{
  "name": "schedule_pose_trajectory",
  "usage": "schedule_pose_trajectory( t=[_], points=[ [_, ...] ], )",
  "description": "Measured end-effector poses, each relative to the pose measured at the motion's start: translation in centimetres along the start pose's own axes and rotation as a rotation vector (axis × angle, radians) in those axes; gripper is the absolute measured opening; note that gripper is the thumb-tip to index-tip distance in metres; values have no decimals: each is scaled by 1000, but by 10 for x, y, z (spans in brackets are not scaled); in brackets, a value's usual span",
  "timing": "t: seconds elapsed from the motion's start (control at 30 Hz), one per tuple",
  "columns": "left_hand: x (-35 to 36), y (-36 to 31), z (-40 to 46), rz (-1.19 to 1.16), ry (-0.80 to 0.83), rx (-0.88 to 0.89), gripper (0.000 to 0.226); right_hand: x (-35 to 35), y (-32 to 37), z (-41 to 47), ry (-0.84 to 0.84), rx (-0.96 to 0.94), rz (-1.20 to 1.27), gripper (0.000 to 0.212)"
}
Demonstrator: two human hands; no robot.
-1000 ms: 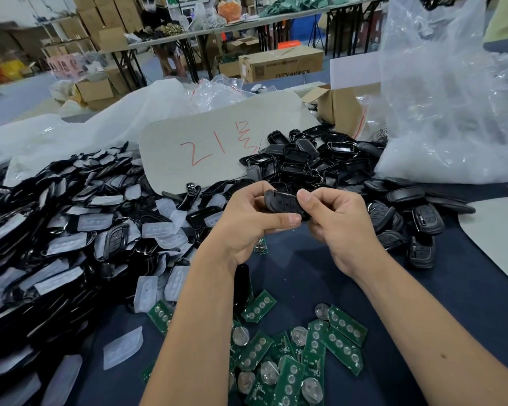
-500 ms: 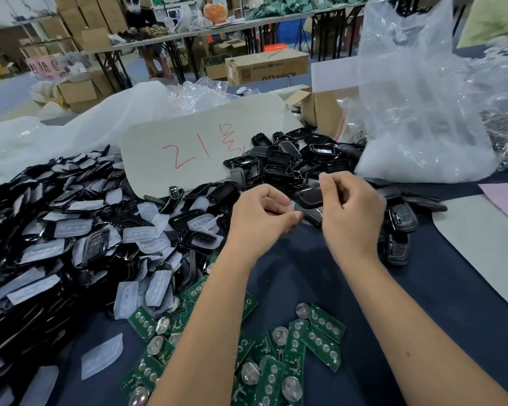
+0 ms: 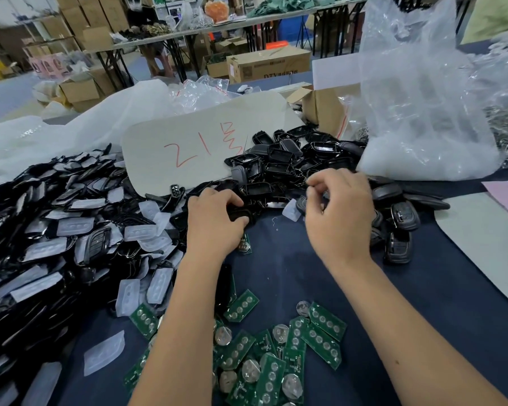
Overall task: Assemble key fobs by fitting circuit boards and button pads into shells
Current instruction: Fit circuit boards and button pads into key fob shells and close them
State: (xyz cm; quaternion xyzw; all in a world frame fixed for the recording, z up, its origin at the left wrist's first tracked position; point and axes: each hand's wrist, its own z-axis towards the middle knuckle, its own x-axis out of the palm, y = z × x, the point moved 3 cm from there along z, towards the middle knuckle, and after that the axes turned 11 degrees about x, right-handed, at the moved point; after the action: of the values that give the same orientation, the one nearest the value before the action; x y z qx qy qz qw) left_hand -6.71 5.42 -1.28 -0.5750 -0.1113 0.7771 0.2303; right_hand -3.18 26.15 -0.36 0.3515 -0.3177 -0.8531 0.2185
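the left hand reaches down at the near edge of the shell pile, fingers curled round a black shell that lies on the dark cloth; thumb and fingertips close on its rim. the right hand hovers just right of it, fingers loosely curled, thumb and forefinger nearly touching. whether it pinches anything i cannot tell; the fingers hide that spot. a clear button pad lies between the two hands, just beside the right thumb.

green boards with round coin cells lie scattered on the cloth between the forearms, near the bottom edge. one more board peeks out under the left palm. to the left runs a long heap of black shells mixed with clear pads. finished-looking fobs sit right of the right hand, touching one another. a pale card with red marks stands behind the shell pile. a big clear bag slumps at the right, touching the pile. cartons and a long table stand farther back.
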Motion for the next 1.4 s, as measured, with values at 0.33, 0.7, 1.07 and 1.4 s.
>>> schedule_pose_trajectory(
  t=[0.33, 0.7, 1.07, 1.4],
  points=[
    [-22, 6, -1, -271, -123, -60, 28, 40, 19, -36, 764, -217, 98, 18],
    [-32, 20, -6, -742, -219, -236, 11, 45, 29, -45, 833, -400, -254, 57],
    [-31, 20, -6, -912, -200, -354, 13, 39, 17, -34, 575, 25, 212, 26],
    [-21, 14, -8, -1122, 63, -371, 42, 40, -5, -20, 579, 666, 805, 4]
  ],
)
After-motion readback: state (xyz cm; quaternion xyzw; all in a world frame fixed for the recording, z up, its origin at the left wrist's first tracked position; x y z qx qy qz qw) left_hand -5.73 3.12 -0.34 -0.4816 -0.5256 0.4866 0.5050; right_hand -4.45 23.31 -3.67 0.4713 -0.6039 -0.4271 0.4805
